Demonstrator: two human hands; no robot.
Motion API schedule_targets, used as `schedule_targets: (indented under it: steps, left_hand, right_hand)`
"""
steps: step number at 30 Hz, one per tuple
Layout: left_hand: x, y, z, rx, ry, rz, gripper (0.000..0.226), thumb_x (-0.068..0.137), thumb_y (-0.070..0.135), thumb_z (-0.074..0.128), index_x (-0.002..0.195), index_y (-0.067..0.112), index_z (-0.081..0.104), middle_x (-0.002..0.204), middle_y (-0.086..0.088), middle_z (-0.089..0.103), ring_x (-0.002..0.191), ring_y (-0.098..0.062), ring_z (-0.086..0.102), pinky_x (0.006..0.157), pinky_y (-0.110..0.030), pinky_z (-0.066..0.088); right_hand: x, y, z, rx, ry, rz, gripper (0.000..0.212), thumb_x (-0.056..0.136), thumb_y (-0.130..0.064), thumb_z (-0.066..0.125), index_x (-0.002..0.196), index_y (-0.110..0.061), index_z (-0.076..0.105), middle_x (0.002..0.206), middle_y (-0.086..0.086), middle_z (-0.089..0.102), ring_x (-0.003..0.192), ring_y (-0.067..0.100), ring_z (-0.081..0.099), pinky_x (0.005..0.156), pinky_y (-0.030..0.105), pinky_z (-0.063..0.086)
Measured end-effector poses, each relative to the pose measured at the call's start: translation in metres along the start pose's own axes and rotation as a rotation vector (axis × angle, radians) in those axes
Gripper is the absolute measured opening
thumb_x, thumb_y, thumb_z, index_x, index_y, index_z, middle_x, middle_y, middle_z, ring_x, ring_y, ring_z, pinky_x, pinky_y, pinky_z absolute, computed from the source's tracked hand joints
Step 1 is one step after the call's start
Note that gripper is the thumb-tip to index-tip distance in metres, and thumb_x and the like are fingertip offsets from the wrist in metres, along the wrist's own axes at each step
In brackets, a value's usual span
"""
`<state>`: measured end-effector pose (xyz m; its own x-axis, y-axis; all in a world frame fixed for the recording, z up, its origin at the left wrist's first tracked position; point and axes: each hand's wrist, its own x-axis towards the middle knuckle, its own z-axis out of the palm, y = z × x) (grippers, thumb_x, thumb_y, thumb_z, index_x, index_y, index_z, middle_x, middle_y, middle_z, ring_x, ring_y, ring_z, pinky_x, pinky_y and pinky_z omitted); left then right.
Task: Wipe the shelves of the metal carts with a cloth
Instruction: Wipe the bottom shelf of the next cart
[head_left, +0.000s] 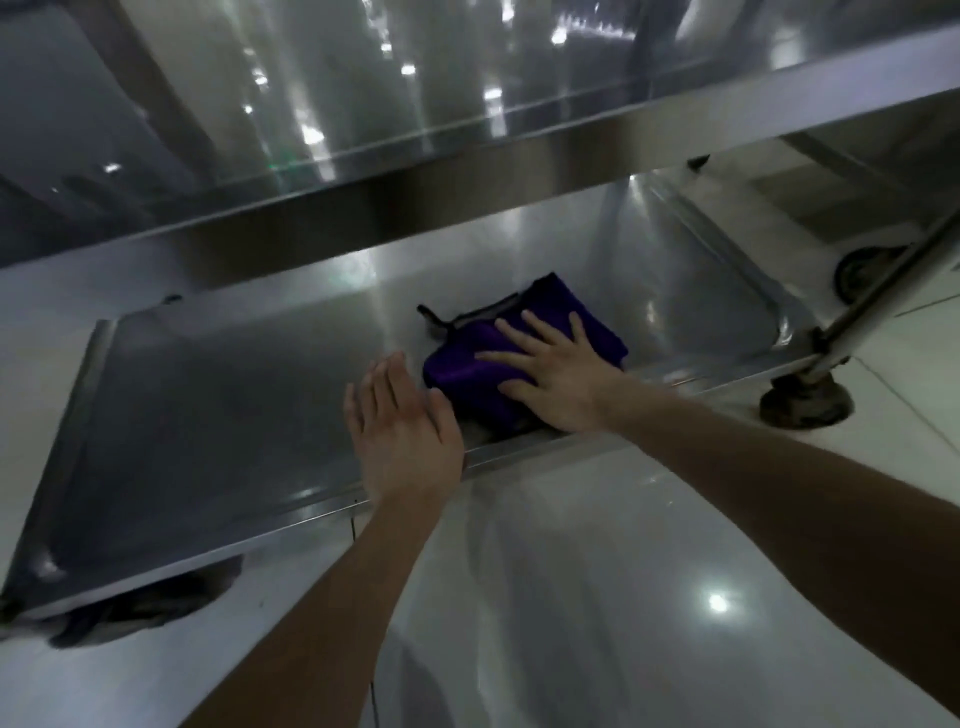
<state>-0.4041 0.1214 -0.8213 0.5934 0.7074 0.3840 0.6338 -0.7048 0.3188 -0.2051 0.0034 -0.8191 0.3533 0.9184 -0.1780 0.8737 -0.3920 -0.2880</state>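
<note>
The folded purple cloth (519, 358) lies on the lower stainless-steel cart shelf (208, 415), near its front lip. The right hand (556, 374) presses it with flat, spread fingers; the left hand (402, 431) hovers beside it, fingers straight, holding nothing. Ungripped, the cloth may bunch or slide off the lip.

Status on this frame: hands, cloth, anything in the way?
Right hand flat on purple cloth, lower shelf. Left hand open beside cloth, holding nothing. Upper shelf overhangs the work area.
</note>
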Motion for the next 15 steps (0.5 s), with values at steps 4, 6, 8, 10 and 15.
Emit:
schedule_targets:
  steps: [4,6,8,10,15]
  left_hand:
    - [0.002,0.001,-0.003,-0.151,-0.009,-0.006,0.055,0.105,0.031,0.042,0.148,0.0,0.055,0.142,-0.023,0.063,0.135,-0.042,0.056,0.127,-0.055,0.032]
    - [0.003,0.0,-0.005,-0.294,-0.058,-0.001,0.054,0.104,0.032,0.038,0.141,-0.001,0.06,0.137,-0.021,0.065,0.131,-0.041,0.058,0.122,-0.051,0.038]
    - [0.003,-0.003,-0.012,-0.445,-0.107,0.009,0.052,0.104,0.033,0.036,0.133,0.0,0.063,0.131,-0.02,0.066,0.126,-0.04,0.058,0.115,-0.051,0.043]
    - [0.001,-0.01,-0.019,-0.517,-0.098,0.023,0.044,0.103,0.028,0.043,0.13,0.002,0.065,0.128,-0.017,0.065,0.124,-0.037,0.059,0.11,-0.047,0.045]
    - [-0.031,-0.03,-0.045,-0.553,-0.042,-0.018,0.027,0.102,0.033,0.054,0.122,0.02,0.067,0.113,0.001,0.065,0.1,-0.016,0.063,0.088,-0.023,0.05]
  right_hand:
    - [-0.066,-0.021,0.007,0.12,-0.004,-0.024,0.06,0.106,-0.067,0.021,0.162,-0.052,0.035,0.177,-0.021,0.008,0.165,0.008,-0.008,0.127,0.055,-0.022]
    - [-0.079,-0.036,0.011,0.125,0.02,0.008,0.056,0.109,-0.063,0.024,0.161,-0.048,0.04,0.177,-0.02,0.013,0.165,0.008,-0.004,0.128,0.053,-0.021]
    - [-0.082,-0.048,0.011,0.151,0.046,0.05,0.052,0.113,-0.056,0.03,0.162,-0.042,0.043,0.177,-0.017,0.018,0.165,0.01,0.001,0.128,0.054,-0.018]
    - [-0.079,-0.055,0.005,0.203,0.074,0.111,0.049,0.114,-0.049,0.035,0.16,-0.037,0.048,0.175,-0.014,0.03,0.165,0.012,0.011,0.131,0.055,-0.011]
    - [-0.088,-0.079,-0.01,0.497,0.213,0.315,0.03,0.111,-0.039,0.045,0.11,-0.03,0.074,0.104,-0.005,0.075,0.101,0.016,0.066,0.11,0.045,0.04]
